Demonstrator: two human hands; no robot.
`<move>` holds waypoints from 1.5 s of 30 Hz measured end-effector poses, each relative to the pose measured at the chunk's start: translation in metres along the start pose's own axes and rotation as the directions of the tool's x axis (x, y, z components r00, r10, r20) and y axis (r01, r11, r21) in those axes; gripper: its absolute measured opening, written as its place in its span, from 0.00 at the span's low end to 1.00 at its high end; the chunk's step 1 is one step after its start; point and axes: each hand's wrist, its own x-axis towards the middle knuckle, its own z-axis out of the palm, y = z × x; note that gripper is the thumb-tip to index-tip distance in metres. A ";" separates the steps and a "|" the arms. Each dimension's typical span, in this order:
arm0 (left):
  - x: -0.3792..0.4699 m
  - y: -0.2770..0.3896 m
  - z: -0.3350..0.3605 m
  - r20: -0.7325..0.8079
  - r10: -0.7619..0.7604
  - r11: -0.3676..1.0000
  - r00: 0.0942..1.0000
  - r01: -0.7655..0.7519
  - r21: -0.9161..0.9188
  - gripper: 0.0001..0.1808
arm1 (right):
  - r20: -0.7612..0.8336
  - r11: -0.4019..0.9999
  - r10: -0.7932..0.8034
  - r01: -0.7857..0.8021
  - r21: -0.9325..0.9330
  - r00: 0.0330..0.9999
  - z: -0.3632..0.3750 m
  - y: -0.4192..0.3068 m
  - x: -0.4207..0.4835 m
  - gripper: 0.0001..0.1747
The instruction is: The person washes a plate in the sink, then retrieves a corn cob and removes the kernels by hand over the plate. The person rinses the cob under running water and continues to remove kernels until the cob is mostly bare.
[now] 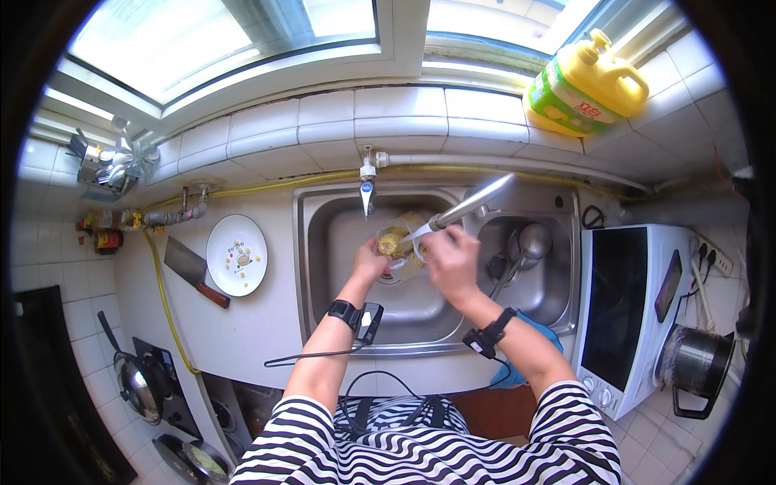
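Observation:
My left hand (371,263) grips the left side of a clear container (397,264), a bowl or a bag; I cannot tell which. Pieces of yellow corn (389,244) show in it, with cut ends visible. The container is held over the large sink basin (339,291), beneath the spout of a chrome faucet (473,200). A pale streak, apparently water, runs from the spout towards the corn. At the container's right side, close to the spout, my right hand (453,259) is motion-blurred. Whether its fingers hold the rim is unclear.
On the left counter lie a cleaver (188,265) and a white plate (236,282) with loose kernels. A ladle (526,248) rests in the small right basin. A white microwave (658,273) stands right of the sink. A yellow detergent jug (582,91) sits on the tiled ledge.

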 end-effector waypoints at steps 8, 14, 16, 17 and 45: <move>-0.003 0.004 -0.014 0.010 0.014 0.998 1.000 -0.013 -0.062 0.31 | 0.427 0.929 0.334 -0.218 -0.299 0.840 0.087 0.045 0.016 0.08; -0.012 0.015 -0.033 0.021 -0.192 0.910 0.981 0.186 -0.370 0.17 | 0.651 -0.060 0.640 -0.818 0.572 0.409 0.077 0.054 0.043 0.14; -0.021 0.021 -0.047 0.102 -0.186 0.851 0.977 0.212 -0.480 0.13 | 0.745 -0.387 0.583 -0.695 0.606 0.325 0.068 0.055 0.050 0.14; -0.025 0.023 -0.055 0.140 -0.170 0.824 0.976 0.218 -0.523 0.12 | 0.793 -0.546 0.552 -0.606 0.578 0.260 0.063 0.057 0.052 0.14; -0.088 0.093 -0.072 0.132 0.079 0.795 0.988 0.017 -0.607 0.22 | 0.688 -0.466 0.406 -0.511 0.722 0.602 -0.016 0.029 0.055 0.17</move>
